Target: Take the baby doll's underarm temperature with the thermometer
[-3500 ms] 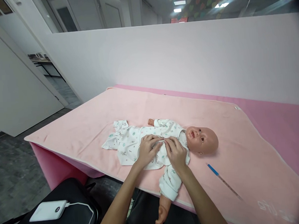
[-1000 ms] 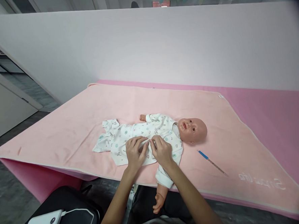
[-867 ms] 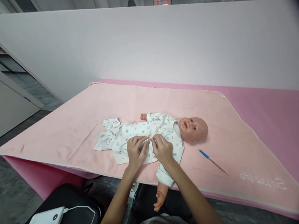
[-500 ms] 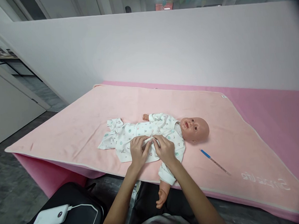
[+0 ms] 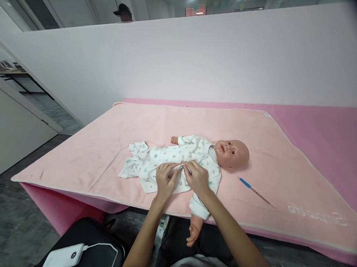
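Doll's romper — left hand, right hand fingers pinched together on front placket.

doll on blanket, thermometer right

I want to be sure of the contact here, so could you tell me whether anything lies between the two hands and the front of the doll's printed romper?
Nothing visible does. The left hand and right hand rest directly on the romper, fingertips pinching its front edge.
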Available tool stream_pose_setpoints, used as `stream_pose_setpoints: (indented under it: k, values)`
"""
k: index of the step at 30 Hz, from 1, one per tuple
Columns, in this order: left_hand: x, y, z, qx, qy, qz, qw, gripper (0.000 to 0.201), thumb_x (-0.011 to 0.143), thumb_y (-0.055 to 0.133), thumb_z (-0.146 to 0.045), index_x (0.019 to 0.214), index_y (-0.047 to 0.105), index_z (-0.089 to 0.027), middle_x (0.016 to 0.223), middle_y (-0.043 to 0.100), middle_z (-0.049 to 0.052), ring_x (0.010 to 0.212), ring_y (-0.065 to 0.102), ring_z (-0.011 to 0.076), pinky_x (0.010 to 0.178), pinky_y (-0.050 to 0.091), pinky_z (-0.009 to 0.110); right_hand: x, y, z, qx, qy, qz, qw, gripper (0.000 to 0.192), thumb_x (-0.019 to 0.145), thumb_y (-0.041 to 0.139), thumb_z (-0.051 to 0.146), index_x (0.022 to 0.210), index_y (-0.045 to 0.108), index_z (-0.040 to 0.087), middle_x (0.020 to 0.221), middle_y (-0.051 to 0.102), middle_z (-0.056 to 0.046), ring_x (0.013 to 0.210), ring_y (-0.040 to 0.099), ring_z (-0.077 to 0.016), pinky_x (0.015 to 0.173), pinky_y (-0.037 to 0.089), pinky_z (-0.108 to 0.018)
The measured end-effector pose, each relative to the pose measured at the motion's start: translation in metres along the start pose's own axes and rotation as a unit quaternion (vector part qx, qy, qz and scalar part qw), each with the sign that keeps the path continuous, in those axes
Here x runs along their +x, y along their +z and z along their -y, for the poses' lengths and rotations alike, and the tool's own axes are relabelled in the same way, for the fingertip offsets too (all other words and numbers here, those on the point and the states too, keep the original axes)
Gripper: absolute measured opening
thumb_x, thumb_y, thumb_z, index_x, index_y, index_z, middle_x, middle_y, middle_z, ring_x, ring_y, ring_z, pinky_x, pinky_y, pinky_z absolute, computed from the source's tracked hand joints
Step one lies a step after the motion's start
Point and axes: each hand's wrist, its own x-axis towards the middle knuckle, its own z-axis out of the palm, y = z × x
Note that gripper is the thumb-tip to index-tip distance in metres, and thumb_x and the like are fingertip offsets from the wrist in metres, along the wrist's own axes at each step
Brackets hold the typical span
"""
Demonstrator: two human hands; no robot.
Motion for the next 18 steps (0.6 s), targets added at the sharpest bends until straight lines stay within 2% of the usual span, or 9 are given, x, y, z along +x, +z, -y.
stream_pose_setpoints:
  k: [8,12,15,18]
  values:
    - [0.002,-0.002,-0.001,-0.004,0.002,0.016,1.000,0.015,0.084,0.051,-0.032,0.085,0.063,-0.023,0.087,0.065,0.001,0.087,0.056,0.0167,0.085,0.037,0.035,0.000,-0.001,0.001,0.014,0.011,-0.016,1.000,0.024,0.091,0.040,0.023,0.094,0.063,0.020,0.082,0.063,-0.002,0.077,0.059,-0.0116,0.069,0.042,-0.020]
    - [0.000,-0.001,-0.005,0.010,-0.006,-0.010,1.000,0.015,0.081,0.054,-0.032,0.073,0.058,-0.020,0.084,0.062,0.002,0.084,0.054,0.0169,0.081,0.039,0.034,0.000,-0.003,0.002,0.028,0.018,-0.021,0.999,0.024,0.091,0.040,0.024,0.094,0.063,0.020,0.083,0.063,-0.003,0.077,0.059,-0.0120,0.070,0.043,-0.021]
    - [-0.002,0.000,0.001,0.034,-0.020,-0.075,0.996,0.019,0.079,0.056,-0.032,0.064,0.055,-0.019,0.080,0.058,0.003,0.081,0.052,0.0173,0.077,0.040,0.033,0.001,-0.002,0.002,0.035,0.033,-0.044,0.998,0.023,0.090,0.041,0.024,0.093,0.063,0.019,0.085,0.062,-0.004,0.080,0.059,-0.0124,0.072,0.043,-0.021]
    - [0.003,-0.001,0.010,0.052,-0.088,-0.211,0.972,0.022,0.078,0.057,-0.032,0.061,0.050,-0.019,0.072,0.052,0.002,0.076,0.049,0.0169,0.073,0.040,0.033,0.002,-0.002,0.001,0.036,0.048,-0.069,0.996,0.022,0.089,0.042,0.025,0.094,0.062,0.019,0.088,0.062,-0.005,0.085,0.058,-0.0137,0.073,0.044,-0.023]
